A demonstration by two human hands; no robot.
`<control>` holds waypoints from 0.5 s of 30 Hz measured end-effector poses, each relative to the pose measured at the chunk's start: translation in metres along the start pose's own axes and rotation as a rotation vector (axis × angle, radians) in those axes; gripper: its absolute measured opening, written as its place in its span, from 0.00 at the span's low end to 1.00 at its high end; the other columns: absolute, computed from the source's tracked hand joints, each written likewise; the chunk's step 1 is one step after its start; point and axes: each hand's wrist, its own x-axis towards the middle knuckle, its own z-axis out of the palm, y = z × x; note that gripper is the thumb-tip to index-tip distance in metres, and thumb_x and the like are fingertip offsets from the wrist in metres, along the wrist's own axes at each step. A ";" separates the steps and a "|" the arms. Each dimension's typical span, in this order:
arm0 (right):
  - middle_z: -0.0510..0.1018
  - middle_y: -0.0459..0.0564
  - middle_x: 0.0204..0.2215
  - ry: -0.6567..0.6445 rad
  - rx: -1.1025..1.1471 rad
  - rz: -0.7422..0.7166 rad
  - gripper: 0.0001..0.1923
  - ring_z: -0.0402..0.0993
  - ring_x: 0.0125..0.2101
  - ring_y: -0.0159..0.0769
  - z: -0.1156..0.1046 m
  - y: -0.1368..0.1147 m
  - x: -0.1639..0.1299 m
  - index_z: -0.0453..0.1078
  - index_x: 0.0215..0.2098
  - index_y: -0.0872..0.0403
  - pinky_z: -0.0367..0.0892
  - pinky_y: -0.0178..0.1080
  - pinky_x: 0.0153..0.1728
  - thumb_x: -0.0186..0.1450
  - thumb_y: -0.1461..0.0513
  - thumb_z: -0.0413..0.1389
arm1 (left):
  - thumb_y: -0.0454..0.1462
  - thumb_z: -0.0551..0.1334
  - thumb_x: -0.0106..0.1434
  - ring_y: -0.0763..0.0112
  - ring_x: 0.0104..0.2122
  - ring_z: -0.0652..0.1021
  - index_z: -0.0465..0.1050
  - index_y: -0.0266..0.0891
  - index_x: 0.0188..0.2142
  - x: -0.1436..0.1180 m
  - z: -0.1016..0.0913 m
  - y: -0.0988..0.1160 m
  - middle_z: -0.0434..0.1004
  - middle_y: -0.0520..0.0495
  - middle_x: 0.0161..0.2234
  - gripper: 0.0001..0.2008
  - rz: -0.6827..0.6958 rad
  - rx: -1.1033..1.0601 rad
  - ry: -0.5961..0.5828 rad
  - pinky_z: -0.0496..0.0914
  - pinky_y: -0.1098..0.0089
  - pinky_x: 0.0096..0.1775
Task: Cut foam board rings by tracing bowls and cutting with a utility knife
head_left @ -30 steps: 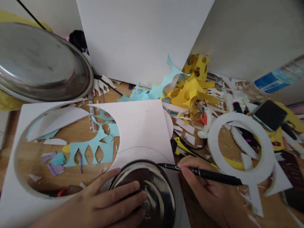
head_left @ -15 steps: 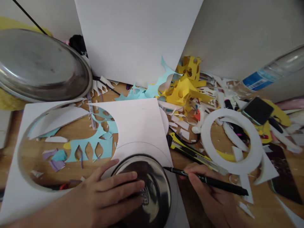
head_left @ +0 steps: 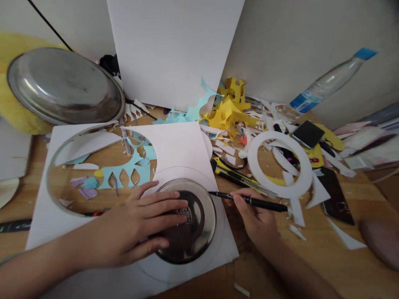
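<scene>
My left hand (head_left: 140, 226) lies flat on an upturned small steel bowl (head_left: 199, 224), pressing it onto a white sheet (head_left: 181, 145) that has a large round hole at its left. A thin pencil circle runs around the bowl on the sheet. My right hand (head_left: 254, 216) grips a black pen (head_left: 249, 201) whose tip touches the bowl's right rim. Blue paper cut-outs (head_left: 131, 172) show through the hole.
A large steel plate (head_left: 65, 87) leans at the back left, a white board (head_left: 174, 50) stands behind. A yellow utility knife (head_left: 230, 174), white foam ring (head_left: 279, 164), yellow scraps (head_left: 230, 110), plastic bottle (head_left: 327, 83) and dark phones (head_left: 336, 199) lie right.
The view has pulled back and tilted, showing more of the table. Both hands stay on the bowl and pen; the pen tip remains at the bowl's right rim.
</scene>
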 end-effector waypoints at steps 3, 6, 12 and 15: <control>0.74 0.46 0.26 -0.011 0.040 0.015 0.04 0.73 0.26 0.34 0.001 0.002 -0.001 0.68 0.34 0.50 0.71 0.36 0.28 0.63 0.60 0.52 | 0.40 0.52 0.66 0.69 0.59 0.59 0.58 0.47 0.58 -0.001 0.000 0.001 0.60 0.53 0.59 0.20 -0.015 -0.019 0.001 0.33 0.65 0.60; 0.74 0.47 0.26 -0.008 0.043 0.014 0.05 0.72 0.27 0.34 0.001 0.003 0.001 0.68 0.33 0.50 0.70 0.38 0.30 0.63 0.59 0.52 | 0.40 0.52 0.66 0.67 0.59 0.60 0.57 0.48 0.58 -0.002 0.001 0.000 0.59 0.52 0.59 0.21 -0.021 -0.023 -0.001 0.36 0.62 0.61; 0.73 0.46 0.25 -0.043 0.077 0.002 0.06 0.72 0.27 0.34 -0.002 0.004 0.004 0.68 0.32 0.51 0.68 0.36 0.29 0.63 0.59 0.51 | 0.40 0.53 0.66 0.67 0.58 0.61 0.58 0.50 0.58 -0.002 0.000 -0.002 0.61 0.52 0.58 0.20 -0.028 -0.006 0.001 0.38 0.60 0.61; 0.73 0.47 0.25 -0.073 0.046 -0.033 0.07 0.71 0.27 0.34 -0.003 0.000 0.005 0.69 0.32 0.51 0.68 0.35 0.29 0.63 0.59 0.51 | 0.39 0.53 0.66 0.67 0.58 0.61 0.58 0.50 0.57 -0.002 0.000 -0.002 0.61 0.51 0.58 0.20 -0.029 -0.014 -0.005 0.40 0.61 0.61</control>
